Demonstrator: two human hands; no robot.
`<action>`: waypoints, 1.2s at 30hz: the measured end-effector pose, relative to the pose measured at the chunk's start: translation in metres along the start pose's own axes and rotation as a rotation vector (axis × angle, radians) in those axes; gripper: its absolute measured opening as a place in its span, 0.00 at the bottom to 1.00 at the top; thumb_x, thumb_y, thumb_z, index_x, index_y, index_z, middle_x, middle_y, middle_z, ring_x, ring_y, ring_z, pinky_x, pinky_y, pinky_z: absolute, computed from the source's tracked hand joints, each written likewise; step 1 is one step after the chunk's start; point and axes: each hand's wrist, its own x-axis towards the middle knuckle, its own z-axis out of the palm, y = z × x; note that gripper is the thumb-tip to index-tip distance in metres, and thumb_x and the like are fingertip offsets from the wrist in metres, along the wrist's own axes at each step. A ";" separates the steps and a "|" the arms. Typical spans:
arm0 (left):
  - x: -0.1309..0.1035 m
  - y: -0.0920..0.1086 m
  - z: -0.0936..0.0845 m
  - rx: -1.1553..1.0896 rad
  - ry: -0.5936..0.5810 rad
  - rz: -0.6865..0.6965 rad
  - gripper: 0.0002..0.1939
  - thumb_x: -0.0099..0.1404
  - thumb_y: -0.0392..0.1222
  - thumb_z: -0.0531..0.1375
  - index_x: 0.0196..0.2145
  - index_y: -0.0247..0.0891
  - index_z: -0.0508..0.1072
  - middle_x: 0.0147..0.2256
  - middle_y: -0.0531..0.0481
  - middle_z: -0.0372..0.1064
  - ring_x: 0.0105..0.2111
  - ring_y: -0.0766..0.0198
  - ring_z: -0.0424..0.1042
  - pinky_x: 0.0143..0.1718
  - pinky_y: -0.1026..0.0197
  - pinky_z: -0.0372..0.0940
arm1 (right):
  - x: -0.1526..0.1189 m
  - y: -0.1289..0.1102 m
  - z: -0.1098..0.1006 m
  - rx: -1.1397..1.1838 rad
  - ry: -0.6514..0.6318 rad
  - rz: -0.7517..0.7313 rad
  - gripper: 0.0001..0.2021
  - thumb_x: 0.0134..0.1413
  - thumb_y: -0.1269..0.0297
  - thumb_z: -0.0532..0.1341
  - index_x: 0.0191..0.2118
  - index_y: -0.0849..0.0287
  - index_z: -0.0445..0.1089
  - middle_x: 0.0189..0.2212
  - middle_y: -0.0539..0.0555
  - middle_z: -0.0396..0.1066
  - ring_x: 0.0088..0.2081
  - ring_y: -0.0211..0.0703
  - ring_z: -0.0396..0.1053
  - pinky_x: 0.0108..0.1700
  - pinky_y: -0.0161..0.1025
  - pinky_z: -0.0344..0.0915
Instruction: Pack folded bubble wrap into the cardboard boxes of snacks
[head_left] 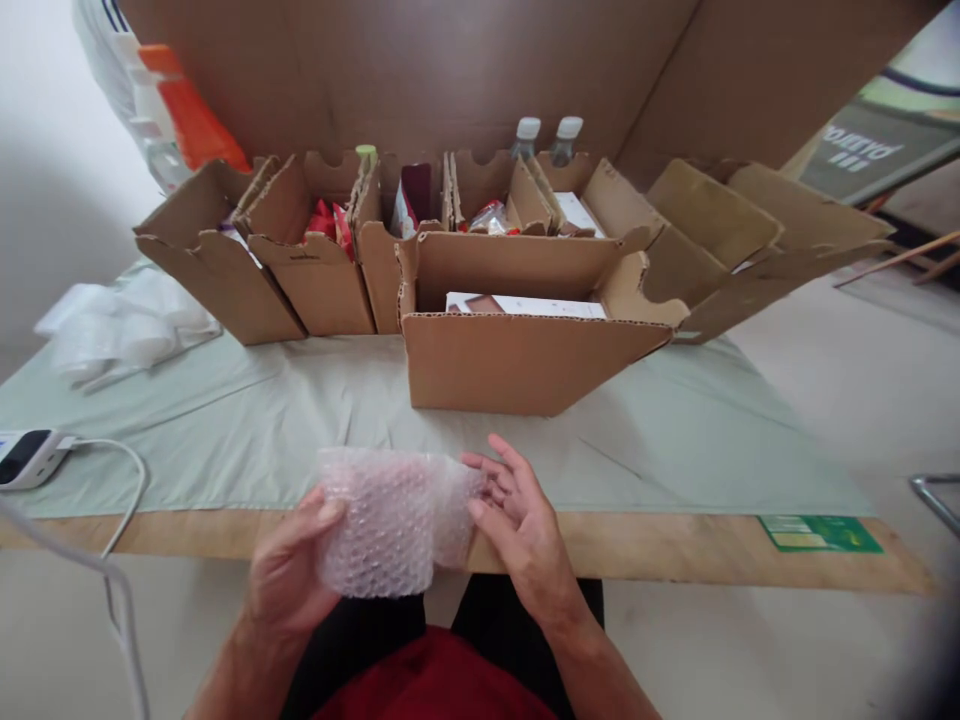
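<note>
Bubble wrap (375,530) held between left hand (289,570) and right hand (529,535), over the wooden edge (660,545) nearest the body. Runs longer from side to side than from far to near, with the thinner flap (452,520) counted in; long axis thus pointing across from one hand to the other. Lies immediately right of the left hand, pinched at its left margin, with the thumb pressed flat on the front face and the fingers hidden behind. Lies immediately left of the right hand, with the flap on that side and so nearer to that hand. Right fingers spread and loosely curled, index raised highest, thumb tip meeting the flap's outer border; whether gripping or only touching, cannot tell. Whether anything sits inside the layers, cannot tell either.

Straight ahead and a little to the right, apart from both hands: front cardboard box (480,365) on the pale green cloth (322,400), with a white carton (555,307) inside. Farther left, beyond the left hand: heap of translucent plastic (135,330).
</note>
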 end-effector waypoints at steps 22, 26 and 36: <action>0.112 0.081 -0.026 1.597 0.270 0.642 0.07 0.62 0.39 0.61 0.39 0.39 0.76 0.38 0.45 0.78 0.40 0.52 0.76 0.47 0.50 0.69 | -0.005 0.019 0.055 -0.237 -0.048 0.069 0.34 0.61 0.57 0.62 0.70 0.52 0.56 0.28 0.47 0.71 0.25 0.36 0.63 0.29 0.35 0.65; 0.103 0.065 -0.029 1.559 0.284 0.761 0.28 0.64 0.40 0.63 0.61 0.36 0.68 0.58 0.37 0.70 0.60 0.46 0.67 0.63 0.40 0.60 | -0.004 0.015 0.057 -0.275 -0.118 0.090 0.25 0.62 0.53 0.62 0.62 0.52 0.71 0.26 0.49 0.71 0.26 0.39 0.66 0.30 0.37 0.68; -0.015 -0.004 -0.066 1.354 -0.056 0.637 0.33 0.64 0.42 0.66 0.65 0.50 0.66 0.59 0.41 0.72 0.60 0.46 0.70 0.58 0.44 0.69 | 0.008 -0.008 0.053 0.228 -0.152 0.314 0.22 0.60 0.46 0.66 0.50 0.59 0.75 0.36 0.60 0.81 0.33 0.43 0.76 0.31 0.35 0.67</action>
